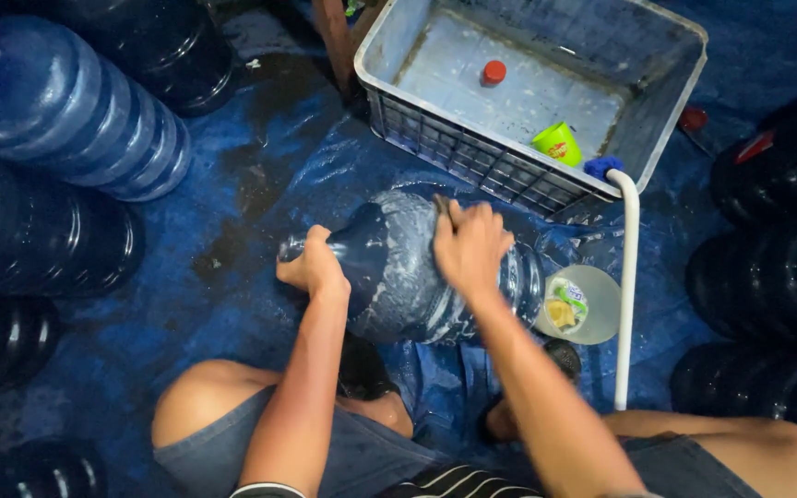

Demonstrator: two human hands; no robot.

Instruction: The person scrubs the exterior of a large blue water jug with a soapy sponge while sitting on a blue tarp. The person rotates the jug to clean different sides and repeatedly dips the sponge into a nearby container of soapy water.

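Jug: the soapy blue plastic water jug [398, 272] lay sideways between your hands.
Left hand [311, 267]: you clamped its neck at nine o'clock.
Right hand [469, 244]: you pressed it closed on the jug's top.

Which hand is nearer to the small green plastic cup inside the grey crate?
Right. The right hand rests on the soapy water jug's side, just below the green plastic cup. The left hand grips the jug's neck, farther left.
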